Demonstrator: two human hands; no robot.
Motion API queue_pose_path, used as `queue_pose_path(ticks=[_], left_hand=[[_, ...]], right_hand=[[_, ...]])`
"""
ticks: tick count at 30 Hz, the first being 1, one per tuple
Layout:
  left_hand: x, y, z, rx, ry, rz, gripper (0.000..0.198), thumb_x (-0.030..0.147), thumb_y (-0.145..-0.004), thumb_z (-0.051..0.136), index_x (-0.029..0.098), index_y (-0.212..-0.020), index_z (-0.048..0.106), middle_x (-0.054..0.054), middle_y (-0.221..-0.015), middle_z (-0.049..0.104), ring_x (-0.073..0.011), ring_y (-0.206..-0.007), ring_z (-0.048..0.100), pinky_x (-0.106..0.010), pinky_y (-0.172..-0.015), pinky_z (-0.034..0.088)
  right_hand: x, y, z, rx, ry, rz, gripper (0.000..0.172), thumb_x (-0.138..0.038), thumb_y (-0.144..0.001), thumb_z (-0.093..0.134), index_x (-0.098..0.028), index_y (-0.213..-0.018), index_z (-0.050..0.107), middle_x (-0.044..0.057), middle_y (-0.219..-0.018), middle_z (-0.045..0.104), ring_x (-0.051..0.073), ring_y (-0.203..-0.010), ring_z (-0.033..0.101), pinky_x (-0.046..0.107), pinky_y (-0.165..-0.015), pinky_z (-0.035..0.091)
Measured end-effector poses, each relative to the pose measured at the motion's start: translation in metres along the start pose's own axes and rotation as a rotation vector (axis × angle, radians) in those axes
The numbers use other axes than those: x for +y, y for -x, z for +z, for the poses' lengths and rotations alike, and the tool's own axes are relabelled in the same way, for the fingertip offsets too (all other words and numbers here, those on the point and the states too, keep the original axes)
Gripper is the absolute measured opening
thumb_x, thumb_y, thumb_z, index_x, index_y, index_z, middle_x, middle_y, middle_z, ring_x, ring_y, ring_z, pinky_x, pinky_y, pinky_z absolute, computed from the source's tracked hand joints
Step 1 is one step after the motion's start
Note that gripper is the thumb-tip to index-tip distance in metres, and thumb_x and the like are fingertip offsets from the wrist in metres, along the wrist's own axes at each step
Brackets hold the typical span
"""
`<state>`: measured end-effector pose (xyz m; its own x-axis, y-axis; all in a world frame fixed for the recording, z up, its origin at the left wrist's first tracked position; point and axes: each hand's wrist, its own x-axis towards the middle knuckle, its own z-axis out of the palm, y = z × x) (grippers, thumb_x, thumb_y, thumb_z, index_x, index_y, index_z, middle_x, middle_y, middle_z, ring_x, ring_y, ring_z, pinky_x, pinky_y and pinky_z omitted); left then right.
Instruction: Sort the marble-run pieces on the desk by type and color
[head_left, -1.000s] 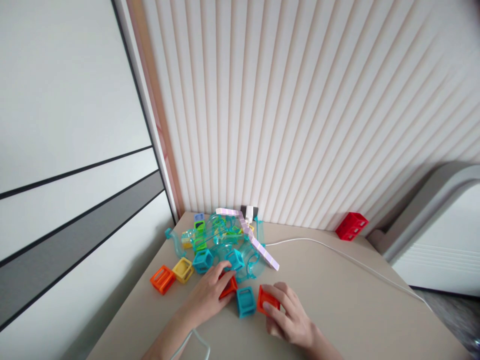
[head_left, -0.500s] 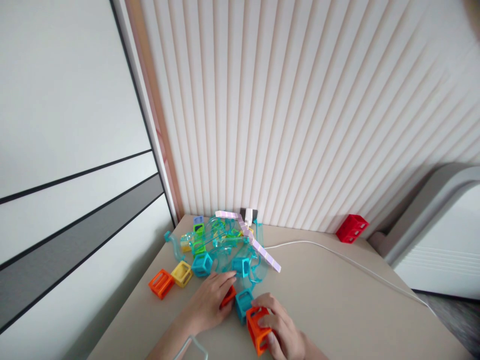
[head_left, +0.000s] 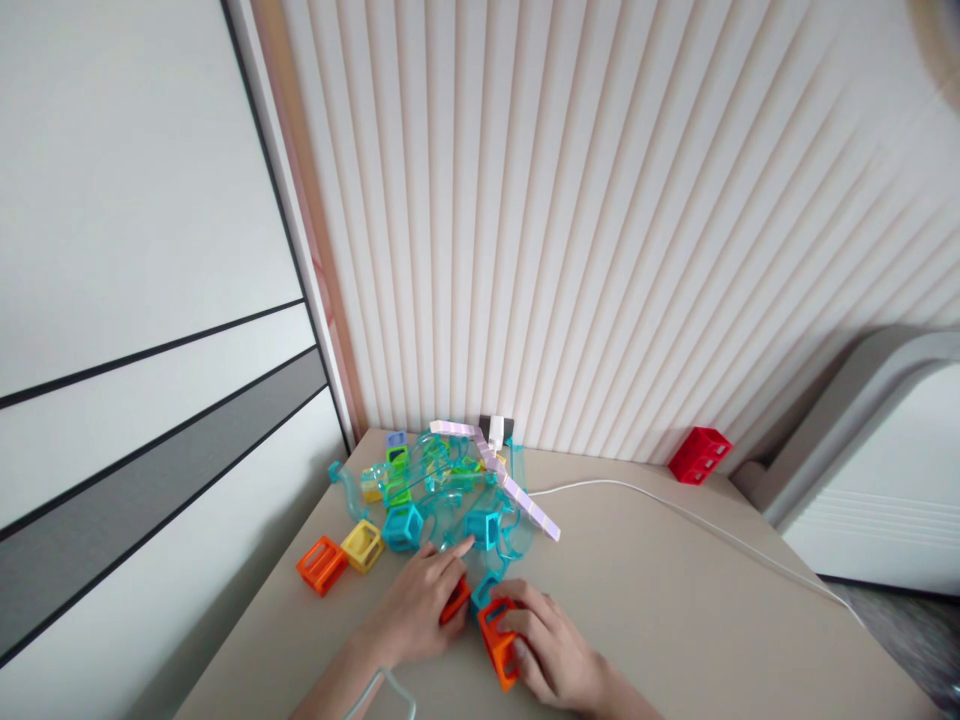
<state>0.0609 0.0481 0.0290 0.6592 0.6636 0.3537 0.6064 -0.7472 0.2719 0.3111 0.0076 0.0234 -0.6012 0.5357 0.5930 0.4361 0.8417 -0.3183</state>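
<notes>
My left hand (head_left: 421, 605) rests low over the table, its fingers closed around a red-orange hollow block (head_left: 454, 602), index finger stretched forward. In my right hand (head_left: 553, 648) is an orange hollow block (head_left: 497, 645), held tilted with fingertips on its frame. A teal block (head_left: 485, 590) sits between the two held blocks, partly covered by the orange one; whether they are joined I cannot tell. Just beyond my left fingertips stands another teal block (head_left: 482, 530). Left of that hand are a blue-teal block (head_left: 403, 527), a yellow block (head_left: 363, 546) and an orange block (head_left: 322, 566).
Clear teal track pieces (head_left: 446, 505) and green blocks (head_left: 397, 490) are heaped against the ribbed wall (head_left: 525, 250). A lilac strip (head_left: 525, 500) lies across them. A white cable (head_left: 660, 500) crosses the table toward the right. A red block (head_left: 700, 456) stands at the back right.
My right hand has shifted left with the orange block, which now overlaps more of the teal block beside it. My left hand has barely moved.
</notes>
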Motion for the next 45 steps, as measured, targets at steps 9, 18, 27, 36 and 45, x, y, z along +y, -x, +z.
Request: queue_pose_path(ticks=[9,18,27,36,45], left_hand=[[-0.003,0.002,-0.003,0.144,0.148,-0.078,0.013,0.019,-0.088,0.058,0.023,-0.1,0.054,-0.013,-0.139,0.063,-0.0276,-0.116,0.067,-0.041,-0.095,0.057],[-0.004,-0.004,0.001,0.421,0.267,-0.197,0.005,0.023,-0.093,0.052,0.023,-0.098,0.053,-0.01,-0.107,0.064,-0.0242,-0.105,0.067,-0.037,-0.088,0.058],[-0.011,-0.002,0.011,0.575,0.28,-0.284,0.009,0.029,-0.098,0.054,0.024,-0.105,0.051,-0.012,-0.119,0.058,-0.027,-0.115,0.062,-0.047,-0.096,0.056],[-0.007,0.004,0.022,0.593,0.589,-0.192,0.023,0.048,-0.102,0.048,0.027,-0.111,0.047,-0.011,-0.122,0.057,-0.0235,-0.111,0.065,-0.034,-0.079,0.061],[0.003,0.003,0.024,0.358,0.514,-0.062,0.022,0.043,-0.103,0.045,0.025,-0.116,0.046,-0.013,-0.121,0.059,-0.0253,-0.115,0.063,-0.043,-0.096,0.056]], right_hand=[[0.004,-0.002,0.003,0.048,-0.157,0.15,0.027,-0.034,-0.109,0.026,-0.024,-0.113,0.051,0.013,-0.121,0.065,0.021,-0.11,0.067,0.032,-0.09,0.057],[0.004,-0.005,0.007,0.043,-0.28,0.252,0.024,-0.03,-0.108,0.028,-0.027,-0.117,0.05,0.011,-0.121,0.067,0.02,-0.107,0.069,0.032,-0.092,0.057],[-0.002,-0.012,0.004,-0.023,-0.172,0.208,0.02,-0.018,-0.103,0.034,-0.026,-0.118,0.045,0.011,-0.122,0.067,0.018,-0.101,0.072,0.029,-0.088,0.058],[0.003,-0.007,0.007,0.009,-0.142,0.213,0.018,-0.019,-0.103,0.036,-0.026,-0.115,0.047,0.012,-0.129,0.066,0.018,-0.107,0.071,0.031,-0.093,0.057],[0.012,0.001,0.008,0.136,-0.138,0.184,0.024,-0.03,-0.108,0.029,-0.024,-0.118,0.051,0.013,-0.119,0.065,0.021,-0.106,0.068,0.035,-0.088,0.059]])
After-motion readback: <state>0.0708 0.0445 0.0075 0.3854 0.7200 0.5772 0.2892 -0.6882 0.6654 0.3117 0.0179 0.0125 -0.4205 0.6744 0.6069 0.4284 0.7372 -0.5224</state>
